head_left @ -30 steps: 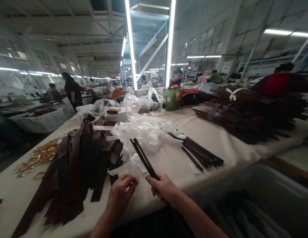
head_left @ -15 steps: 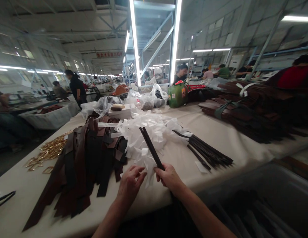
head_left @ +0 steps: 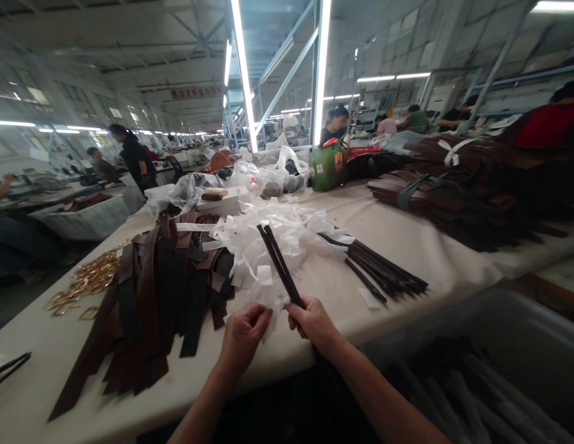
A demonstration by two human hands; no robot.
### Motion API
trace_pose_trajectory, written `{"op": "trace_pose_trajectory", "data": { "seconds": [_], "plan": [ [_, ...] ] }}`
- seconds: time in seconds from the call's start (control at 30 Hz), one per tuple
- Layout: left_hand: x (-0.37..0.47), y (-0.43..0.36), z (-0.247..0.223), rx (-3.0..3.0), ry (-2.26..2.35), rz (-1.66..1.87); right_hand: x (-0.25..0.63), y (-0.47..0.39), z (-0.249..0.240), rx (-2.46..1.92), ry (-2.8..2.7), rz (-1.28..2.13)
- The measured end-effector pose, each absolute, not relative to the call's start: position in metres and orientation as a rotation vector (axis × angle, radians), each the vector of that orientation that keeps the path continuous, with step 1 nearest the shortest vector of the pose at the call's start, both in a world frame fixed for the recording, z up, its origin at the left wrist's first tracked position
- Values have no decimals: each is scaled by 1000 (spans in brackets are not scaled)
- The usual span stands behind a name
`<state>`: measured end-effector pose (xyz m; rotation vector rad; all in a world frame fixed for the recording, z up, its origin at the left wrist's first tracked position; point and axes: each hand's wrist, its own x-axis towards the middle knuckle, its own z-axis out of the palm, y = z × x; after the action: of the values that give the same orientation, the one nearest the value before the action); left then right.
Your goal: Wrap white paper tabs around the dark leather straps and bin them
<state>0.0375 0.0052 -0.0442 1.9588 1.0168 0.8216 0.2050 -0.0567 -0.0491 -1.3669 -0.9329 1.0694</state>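
Observation:
My right hand is closed around dark strips, whose upper ends stand slightly apart over a heap of white strips. To its left, my left hand has its thumb and fingers pressed together at the lower edge of the white heap. Whether a white strip is pinched there is too small to tell. A bundle of dark strips lies to the right of the heap. Brown and black flat straps are piled on the left.
Gold metal rings lie on the table at the far left. Plastic bags and a green bag stand behind. Stacked brown pieces are at right, above a grey bin. Other people are farther back.
The thumb and fingers of my left hand have closed together. The upper ends of the dark strips in my right hand have spread a little apart. The camera view has shifted slightly.

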Motion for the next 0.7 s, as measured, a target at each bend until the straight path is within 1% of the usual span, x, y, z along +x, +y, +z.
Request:
{"op": "trace_pose_trajectory", "data": {
  "seconds": [0.27,0.43,0.7],
  "plan": [
    [40,1,-49,2031,1066,880,197,-57,-45,-1237,-807,1152],
    [27,13,-47,2035,1087,904,201,-56,-44,-1226,-749,1082],
    [-24,57,-12,2029,1596,1024,225,-60,-28,-1234,-681,1004]
  ]
}}
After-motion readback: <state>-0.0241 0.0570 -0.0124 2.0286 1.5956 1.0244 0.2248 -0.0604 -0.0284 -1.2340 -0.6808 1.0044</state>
